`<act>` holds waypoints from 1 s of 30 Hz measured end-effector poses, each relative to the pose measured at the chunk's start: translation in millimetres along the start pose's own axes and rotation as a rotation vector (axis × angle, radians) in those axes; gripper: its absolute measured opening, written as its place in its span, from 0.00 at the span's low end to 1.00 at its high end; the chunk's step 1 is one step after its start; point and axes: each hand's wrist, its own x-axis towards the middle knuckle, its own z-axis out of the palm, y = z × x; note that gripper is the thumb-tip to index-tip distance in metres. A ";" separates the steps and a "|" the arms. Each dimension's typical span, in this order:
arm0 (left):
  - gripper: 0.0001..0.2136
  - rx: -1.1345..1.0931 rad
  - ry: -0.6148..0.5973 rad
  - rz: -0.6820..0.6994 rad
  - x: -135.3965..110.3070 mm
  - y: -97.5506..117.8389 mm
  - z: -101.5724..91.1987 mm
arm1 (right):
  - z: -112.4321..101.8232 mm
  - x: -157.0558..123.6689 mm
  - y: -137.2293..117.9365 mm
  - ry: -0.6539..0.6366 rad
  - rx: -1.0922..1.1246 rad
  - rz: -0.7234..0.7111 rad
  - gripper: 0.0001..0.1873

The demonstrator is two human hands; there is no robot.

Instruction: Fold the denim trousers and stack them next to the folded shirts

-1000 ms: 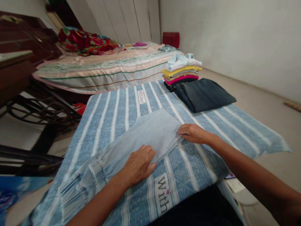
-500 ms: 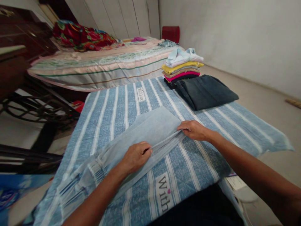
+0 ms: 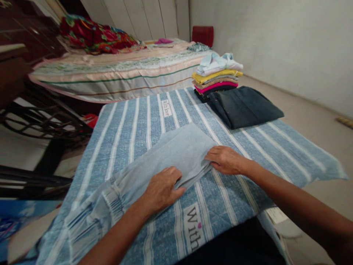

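Note:
A light-blue denim garment (image 3: 176, 147) lies flat and folded lengthwise across the striped cloth, with a gathered elastic band (image 3: 113, 202) towards its lower left end. My left hand (image 3: 164, 189) is on the garment's near edge around its middle, thumb and fingers closed on the fabric. Farther right, my right hand (image 3: 224, 159) pinches the same near edge by the garment's right end. Between the hands the layered edge shows small folds. My left forearm hides part of the garment's near side.
The blue striped cloth (image 3: 127, 132) covers the surface before me. Folded dark trousers (image 3: 248, 106) lie at the back right, against a stack of folded clothes (image 3: 217, 77). A bed (image 3: 118, 77) stands behind, and a treadle machine frame (image 3: 46, 121) at the left.
My right hand has come slightly down and towards me with the garment's edge. The near edge now lies more even with the layers beneath. My left hand has shifted slightly right.

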 end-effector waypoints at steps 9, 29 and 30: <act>0.06 0.059 -0.058 0.051 -3.1 2.9 -2.3 | 12.1 9.5 -15.9 0.048 -0.101 -0.121 0.13; 0.17 0.356 0.058 -0.046 -17.6 36.8 20.0 | 33.5 6.5 -10.5 0.289 -0.149 0.022 0.10; 0.15 0.366 0.079 -0.056 -16.9 36.9 22.0 | 34.1 7.7 -12.8 0.302 -0.154 0.015 0.09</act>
